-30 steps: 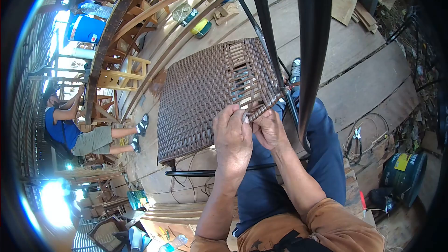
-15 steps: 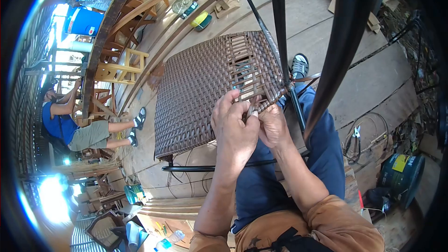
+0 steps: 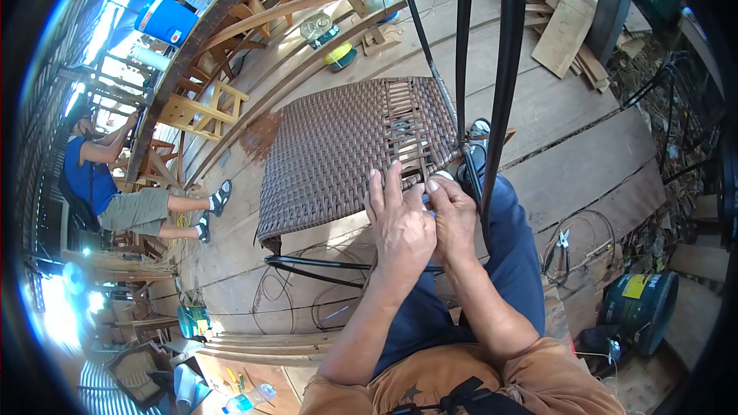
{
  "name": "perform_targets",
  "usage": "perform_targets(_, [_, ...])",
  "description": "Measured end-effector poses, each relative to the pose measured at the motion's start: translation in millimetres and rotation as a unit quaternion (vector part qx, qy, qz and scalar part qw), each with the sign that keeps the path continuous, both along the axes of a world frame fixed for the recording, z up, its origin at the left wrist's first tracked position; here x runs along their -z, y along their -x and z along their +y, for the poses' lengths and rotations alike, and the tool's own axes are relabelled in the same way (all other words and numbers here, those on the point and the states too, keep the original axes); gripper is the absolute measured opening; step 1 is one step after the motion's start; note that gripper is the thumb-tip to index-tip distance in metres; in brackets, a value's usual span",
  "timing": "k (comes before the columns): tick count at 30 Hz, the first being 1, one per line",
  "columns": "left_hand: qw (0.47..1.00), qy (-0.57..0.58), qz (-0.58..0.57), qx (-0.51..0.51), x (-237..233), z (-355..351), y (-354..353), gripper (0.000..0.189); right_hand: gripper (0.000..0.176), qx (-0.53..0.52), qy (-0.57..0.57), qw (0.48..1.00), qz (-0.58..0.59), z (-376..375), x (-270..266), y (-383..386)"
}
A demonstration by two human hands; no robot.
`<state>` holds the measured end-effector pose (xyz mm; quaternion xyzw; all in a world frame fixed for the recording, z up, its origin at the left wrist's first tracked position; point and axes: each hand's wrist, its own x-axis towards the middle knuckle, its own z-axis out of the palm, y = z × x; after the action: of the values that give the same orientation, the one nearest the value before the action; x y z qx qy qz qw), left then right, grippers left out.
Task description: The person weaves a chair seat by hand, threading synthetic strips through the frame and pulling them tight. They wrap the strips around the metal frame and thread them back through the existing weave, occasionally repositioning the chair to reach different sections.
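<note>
Both hands have drawn together at the near edge of the woven seat (image 3: 338, 146), which sits on its black frame (image 3: 503, 69) over the knee. Left hand (image 3: 401, 227): grip now spread, fingers flat on the weave. Right hand (image 3: 455, 215): pinching the seat's edge. Probably tightening a pass.

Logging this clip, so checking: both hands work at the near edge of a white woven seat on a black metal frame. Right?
No: the woven seat is brown, not white, as the head view shows. The left hand and right hand are both at its near edge, and the frame is black metal.
</note>
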<state>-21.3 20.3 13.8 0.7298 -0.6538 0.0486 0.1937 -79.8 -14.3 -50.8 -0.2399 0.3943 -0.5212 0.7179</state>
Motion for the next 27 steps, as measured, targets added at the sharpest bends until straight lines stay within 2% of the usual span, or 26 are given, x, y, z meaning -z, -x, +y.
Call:
perform_targets(2, [0.999,0.051,0.003,-0.011,1.6,13.3,9.8,0.037,0.018,0.068,-0.048,0.988,-0.133,3.8,1.9,0.0])
perform_targets(5, [0.998,0.023,0.059,0.022,5.9,34.4,15.5,0.038,0.021,-0.010,-0.002,0.963,-0.269,3.7,-8.2,11.2])
perform_targets(6, [0.995,0.021,0.094,0.034,11.0,35.7,14.7,0.039,0.021,-0.018,0.026,0.970,-0.239,4.2,-8.5,11.8])
perform_targets(9, [0.979,0.070,0.189,-0.011,12.0,31.7,16.8,0.040,0.020,-0.035,-0.005,0.998,-0.061,16.2,-12.5,24.7])
perform_targets(10, [0.990,0.083,0.112,-0.013,4.2,25.3,15.5,0.039,0.020,-0.028,0.064,0.997,-0.032,24.4,-14.1,28.0])
perform_targets(13, [0.996,0.084,0.034,-0.018,-10.5,3.6,14.4,0.039,0.021,-0.121,0.078,0.986,0.088,37.5,-33.4,67.4])
perform_targets(15, [0.996,0.075,-0.045,-0.007,-10.9,-9.0,9.6,0.037,0.022,-0.120,0.128,0.981,0.077,25.5,-18.4,108.7])
perform_targets(17, [0.994,0.062,-0.088,-0.007,-0.3,-14.7,0.9,0.035,0.021,-0.043,0.101,0.994,-0.004,7.1,-14.9,137.7])
perform_targets(20, [0.994,0.061,-0.094,-0.002,7.4,-20.0,-5.2,0.023,0.020,-0.020,0.082,0.996,0.011,-31.4,-22.1,138.4])
perform_targets(23, [0.996,0.047,-0.080,0.005,12.6,-18.2,1.7,0.018,0.020,-0.148,0.061,0.985,0.064,-61.5,-15.3,112.7])
perform_targets(27, [0.996,0.063,-0.065,0.008,18.0,-18.9,12.2,0.016,0.024,-0.331,0.069,0.930,0.143,-96.9,-22.8,106.7])
